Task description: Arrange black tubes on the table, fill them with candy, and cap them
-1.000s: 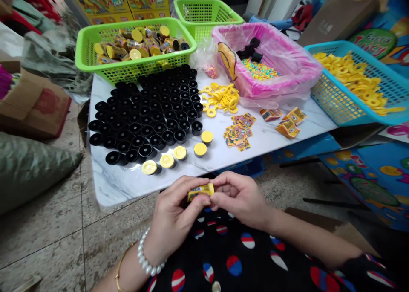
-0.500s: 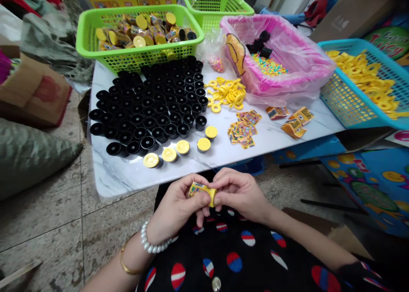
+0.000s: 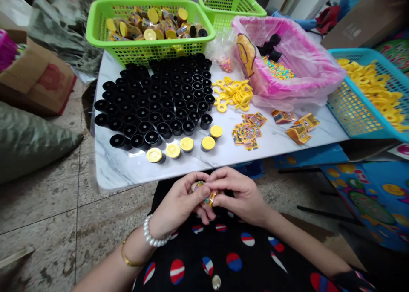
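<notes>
In front of my lap, my left hand (image 3: 180, 200) is closed around a small yellow labelled container (image 3: 211, 197), its thumb lying across the printed side. The fingers and thumb of my right hand (image 3: 240, 195) pinch the container's right end. Much of it is hidden by my fingers. Nearest on the table stand several black cups with yellow tops, among them a yellow-topped cup (image 3: 208, 143). Behind them are rows of open black cups (image 3: 153, 108). Printed paper labels (image 3: 247, 131) lie in a loose pile to the right.
A green basket (image 3: 150, 49) at the back holds finished-looking containers. Yellow rings (image 3: 234, 91) lie beside a plastic-lined pink basket (image 3: 287, 91) with coloured candy. At right stands a blue basket (image 3: 351, 113) of yellow parts. Folded label stacks (image 3: 298, 134) lie near the table's edge (image 3: 143, 183).
The container has turned in my fingers, so its printed label now shows at the right end where plain yellow showed before. The camera view has shifted slightly.
</notes>
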Demonstrator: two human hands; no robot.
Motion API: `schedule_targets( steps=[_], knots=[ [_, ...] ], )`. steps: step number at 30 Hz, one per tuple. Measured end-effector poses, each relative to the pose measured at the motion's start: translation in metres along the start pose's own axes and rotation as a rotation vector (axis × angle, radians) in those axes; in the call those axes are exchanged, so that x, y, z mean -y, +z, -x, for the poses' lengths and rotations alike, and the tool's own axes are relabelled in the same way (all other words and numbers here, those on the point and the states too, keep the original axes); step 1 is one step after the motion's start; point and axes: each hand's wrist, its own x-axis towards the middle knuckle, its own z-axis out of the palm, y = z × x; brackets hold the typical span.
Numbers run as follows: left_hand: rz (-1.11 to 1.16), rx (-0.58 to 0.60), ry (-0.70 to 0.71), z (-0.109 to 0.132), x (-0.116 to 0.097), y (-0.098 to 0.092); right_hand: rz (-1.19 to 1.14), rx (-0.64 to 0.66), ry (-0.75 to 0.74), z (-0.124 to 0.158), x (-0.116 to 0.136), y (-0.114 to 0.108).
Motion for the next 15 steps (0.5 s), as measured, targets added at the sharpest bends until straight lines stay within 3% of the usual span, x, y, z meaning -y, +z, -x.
schedule_targets(
  steps=[5,10,12,15],
  knots=[
    [0.009,-0.014,-0.011,-0.002,0.004,0.0,-0.028,-0.006,0.054,0.002,0.002,0.0],
    [-0.01,-0.033,0.024,-0.001,0.003,0.002,0.442,0.034,-0.299,-0.002,0.015,0.006],
    [-0.038,-0.025,0.019,-0.001,0.004,0.003,0.528,0.003,-0.433,-0.006,0.018,0.007],
    [-0.207,-0.118,0.138,0.001,0.006,-0.004,0.539,0.121,-0.541,-0.018,0.023,-0.003]
  ],
)
